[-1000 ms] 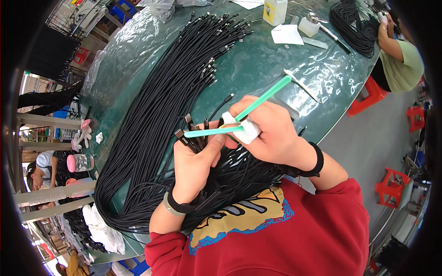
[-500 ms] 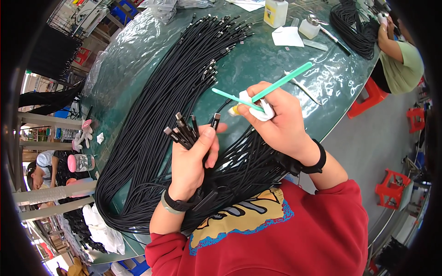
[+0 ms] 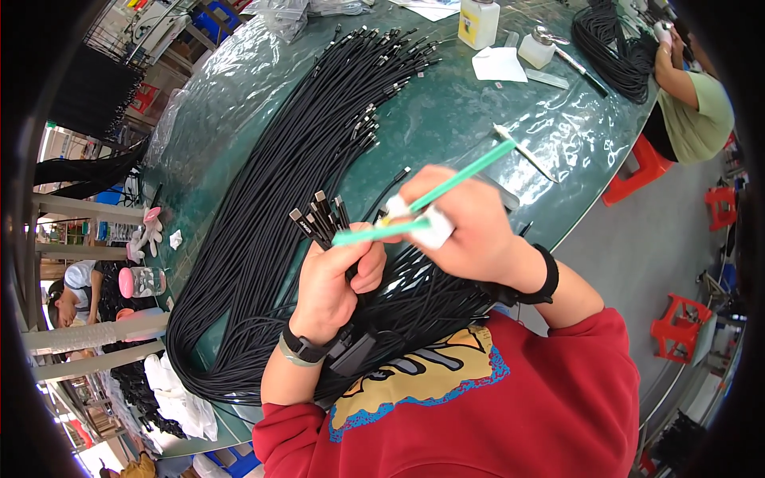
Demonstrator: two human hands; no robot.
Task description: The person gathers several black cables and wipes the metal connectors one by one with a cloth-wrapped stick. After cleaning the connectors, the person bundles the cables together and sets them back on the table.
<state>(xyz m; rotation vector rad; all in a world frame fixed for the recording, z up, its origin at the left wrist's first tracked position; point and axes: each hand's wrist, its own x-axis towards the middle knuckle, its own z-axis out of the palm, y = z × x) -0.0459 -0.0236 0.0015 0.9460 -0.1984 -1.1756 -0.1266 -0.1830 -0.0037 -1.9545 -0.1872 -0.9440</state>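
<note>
Gathered in my left hand (image 3: 328, 283) is a bunch of black USB cables (image 3: 322, 219), their metal plug ends sticking up past my fingers. My right hand (image 3: 478, 227) is closed on a green stick (image 3: 470, 174) slanting to the upper right and a folded white wipe (image 3: 434, 229). A second green strip (image 3: 374, 233) reaches left from that hand across my left fingertips, partly blurred. Whether it touches a plug I cannot tell. Just beyond my hands, one loose cable end (image 3: 400, 175) points up. A big pile of black cables (image 3: 247, 215) curves over the green table to my left.
White bottles (image 3: 478, 22) and a pump dispenser (image 3: 537, 48) stand at the back, near a white paper (image 3: 499, 64). A white pen-like tool (image 3: 524, 151) lies to the right. A co-worker (image 3: 697, 103) sits far right by a red stool (image 3: 636, 171).
My right hand has moved left and slightly down, bringing the green strip across my left fingertips. The stick has swung lower. A plug held apart by my left thumb no longer shows there.
</note>
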